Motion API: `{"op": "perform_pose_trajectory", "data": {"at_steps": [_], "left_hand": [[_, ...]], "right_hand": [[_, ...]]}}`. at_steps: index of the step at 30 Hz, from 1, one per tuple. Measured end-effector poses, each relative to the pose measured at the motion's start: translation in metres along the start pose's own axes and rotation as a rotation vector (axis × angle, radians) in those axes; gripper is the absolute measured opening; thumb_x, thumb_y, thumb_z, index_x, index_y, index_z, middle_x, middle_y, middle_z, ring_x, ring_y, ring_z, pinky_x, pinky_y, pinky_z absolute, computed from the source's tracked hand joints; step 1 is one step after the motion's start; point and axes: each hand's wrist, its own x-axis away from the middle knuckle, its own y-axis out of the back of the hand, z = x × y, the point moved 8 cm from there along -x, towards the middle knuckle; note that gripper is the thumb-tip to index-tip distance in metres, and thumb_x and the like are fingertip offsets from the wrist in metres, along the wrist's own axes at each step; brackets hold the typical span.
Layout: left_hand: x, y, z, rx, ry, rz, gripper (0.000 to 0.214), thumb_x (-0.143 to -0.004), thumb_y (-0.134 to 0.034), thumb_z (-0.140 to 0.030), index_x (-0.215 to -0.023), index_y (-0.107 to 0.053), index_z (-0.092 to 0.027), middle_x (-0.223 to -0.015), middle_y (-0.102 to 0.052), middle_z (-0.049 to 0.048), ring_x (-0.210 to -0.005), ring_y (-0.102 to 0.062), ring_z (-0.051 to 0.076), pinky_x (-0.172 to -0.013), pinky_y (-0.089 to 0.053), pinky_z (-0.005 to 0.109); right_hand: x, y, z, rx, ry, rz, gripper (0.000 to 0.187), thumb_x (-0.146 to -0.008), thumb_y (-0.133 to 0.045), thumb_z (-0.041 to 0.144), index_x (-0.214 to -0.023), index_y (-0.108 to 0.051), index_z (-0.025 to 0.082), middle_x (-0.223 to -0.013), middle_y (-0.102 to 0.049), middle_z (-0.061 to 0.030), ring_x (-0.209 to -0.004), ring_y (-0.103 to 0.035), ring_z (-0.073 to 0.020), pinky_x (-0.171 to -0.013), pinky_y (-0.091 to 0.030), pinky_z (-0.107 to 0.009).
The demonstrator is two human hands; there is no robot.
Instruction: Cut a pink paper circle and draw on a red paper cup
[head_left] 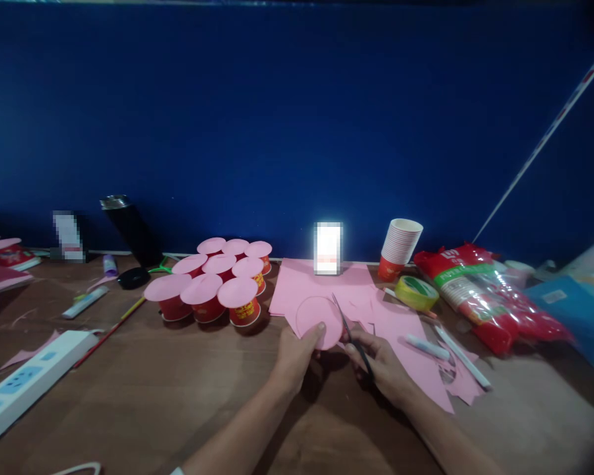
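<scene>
Pinched between the thumb and fingers of my left hand (299, 353) is a piece of pink paper (319, 320) with a round outline on it. My right hand (379, 363) grips a pair of dark-handled scissors (359, 349), whose blades point up and away along the right side of the round outline. Behind the hands lies a stack of pink paper sheets (290, 284). More pink paper (408, 330) spreads to the right, beside and under my right hand. The fingers beneath the held paper are hidden.
Several upturned red paper cups (245, 311) topped with pink discs stand left. Behind are a lit phone (328, 247) and stacked cups (400, 244). Rightward lie yellow tape (416, 292), a marker (428, 346) and a red bag of cups (468, 290). A power strip (34, 376) and black flask (133, 231) sit left.
</scene>
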Motion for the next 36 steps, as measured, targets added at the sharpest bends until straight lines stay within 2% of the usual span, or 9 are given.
{"op": "perform_pose_trajectory", "data": {"at_steps": [10,17,23,30,33,36], "left_hand": [[0.0005,0.0011,-0.0036,-0.046,0.008,-0.011,0.03,-0.066,-0.074,-0.035,-0.073,-0.067,-0.006,-0.051,-0.057,0.0013,-0.042,-0.043,0.007,-0.04,-0.035,0.02],[-0.0016,0.0015,-0.0009,-0.002,0.0,-0.007,0.035,-0.064,-0.076,-0.038,-0.077,-0.069,-0.006,-0.059,-0.063,0.0051,-0.044,-0.045,0.008,-0.04,-0.036,0.02],[-0.0036,0.0013,0.0031,0.005,0.009,0.0,0.036,-0.065,-0.075,-0.04,-0.075,-0.069,-0.006,-0.057,-0.062,0.0041,-0.044,-0.046,0.008,-0.04,-0.036,0.02],[-0.0031,0.0039,0.0016,-0.023,-0.013,-0.009,0.043,-0.064,-0.077,-0.04,-0.089,-0.071,-0.005,-0.081,-0.072,0.0128,-0.064,-0.062,0.017,-0.05,-0.046,0.022],[-0.002,0.0032,0.0026,-0.022,-0.022,0.009,0.046,-0.065,-0.077,-0.039,-0.095,-0.071,-0.005,-0.088,-0.072,0.0147,-0.073,-0.065,0.021,-0.057,-0.05,0.024],[-0.0012,0.0024,0.0038,-0.033,-0.027,0.018,0.046,-0.066,-0.076,-0.039,-0.096,-0.07,-0.005,-0.089,-0.073,0.0151,-0.074,-0.066,0.021,-0.058,-0.051,0.025]], "right_hand": [[0.0,0.0003,-0.0004,0.0,-0.021,-0.003,0.044,-0.076,-0.067,0.052,-0.098,-0.061,0.014,-0.049,-0.042,0.0083,-0.041,-0.038,-0.0064,-0.038,-0.03,-0.018],[0.0002,0.0001,-0.0031,0.001,-0.034,0.013,0.044,-0.078,-0.065,0.051,-0.101,-0.06,0.014,-0.05,-0.041,0.0086,-0.041,-0.038,-0.0063,-0.038,-0.03,-0.018],[0.0001,0.0011,-0.0041,0.033,-0.05,-0.005,0.046,-0.077,-0.064,0.054,-0.101,-0.061,0.015,-0.05,-0.041,0.0082,-0.041,-0.039,-0.0066,-0.038,-0.03,-0.018],[0.0015,-0.0012,-0.0015,0.009,-0.068,-0.002,0.047,-0.074,-0.066,0.055,-0.1,-0.061,0.015,-0.049,-0.043,0.008,-0.041,-0.039,-0.0073,-0.039,-0.031,-0.019],[0.0019,-0.0023,0.0015,-0.012,-0.049,0.006,0.04,-0.075,-0.067,0.053,-0.091,-0.061,0.016,-0.049,-0.046,0.0065,-0.042,-0.04,-0.0074,-0.039,-0.031,-0.019],[0.0021,-0.0026,0.0016,-0.025,-0.052,0.008,0.038,-0.074,-0.068,0.053,-0.084,-0.06,0.017,-0.049,-0.046,0.0061,-0.041,-0.039,-0.0072,-0.038,-0.03,-0.019]]}}
